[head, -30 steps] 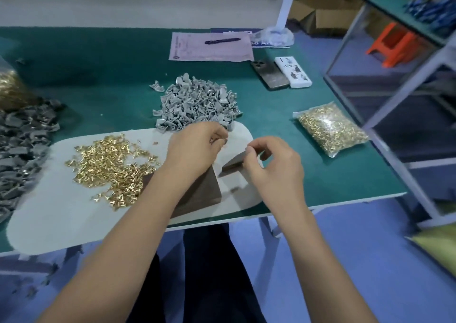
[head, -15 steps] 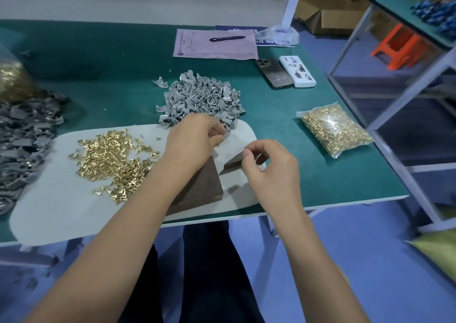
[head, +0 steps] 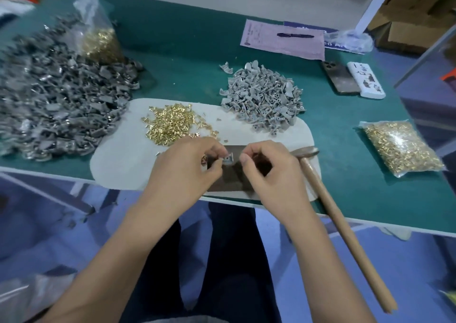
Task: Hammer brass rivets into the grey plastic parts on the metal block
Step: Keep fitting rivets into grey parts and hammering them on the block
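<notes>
**Both hands on one grey part over the metal block**

Your left hand (head: 190, 167) and right hand (head: 269, 172) meet over the dark metal block (head: 230, 178), which sits on the pale mat (head: 123, 164) at the near edge of the green table (head: 187, 58). Between them you hold a small grey plastic part (head: 228, 159) just above the block's far end. The fingertips of your left hand pinch it from the left, fingers curled in tight. Your right hand is curled too, its thumb and forefinger closing on the part from the right; whether a rivet sits between those fingers is too small to tell.

The hammer (head: 328, 206) lies just beside your right hand, its head on the mat and its wooden handle running back past the table edge. Neither hand touches it.

Loose brass rivets (head: 170, 125) are heaped on the mat beyond your left hand. The pile of light grey plastic parts (head: 264, 98) lies past the block, partly on the mat. A larger, darker grey heap (head: 56, 105) fills the left side of the table, and a sealed bag of rivets (head: 401, 147) lies well off to the right.
</notes>
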